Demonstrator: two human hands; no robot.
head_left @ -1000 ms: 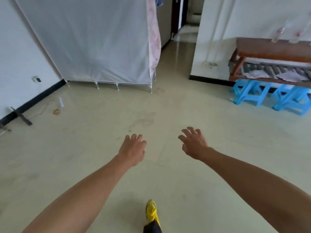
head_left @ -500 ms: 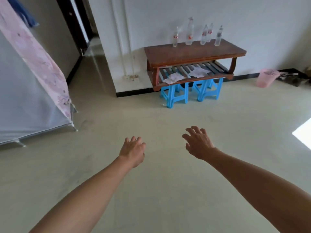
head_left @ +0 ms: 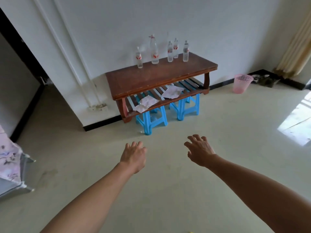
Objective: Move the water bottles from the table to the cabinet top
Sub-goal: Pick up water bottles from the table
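Observation:
Several clear water bottles stand upright along the back edge of a brown wooden table (head_left: 156, 78) against the white wall. The tallest bottle (head_left: 154, 50) has a red label; a small bottle (head_left: 139, 58) stands to its left and others (head_left: 185, 51) to its right. My left hand (head_left: 134, 156) and my right hand (head_left: 199, 149) are stretched out over the floor, well short of the table. Both hold nothing, with fingers loosely spread. No cabinet top is in view.
Two blue plastic stools (head_left: 151, 119) sit under the table, with papers (head_left: 172, 91) on its slatted lower shelf. A pink wastebasket (head_left: 242, 83) stands at the right by the wall. A fabric wardrobe (head_left: 10, 167) is at the left edge, beside a dark doorway.
The view has swung right from the wardrobe to the table and has come closer to it. Both hands stay outstretched and hold nothing.

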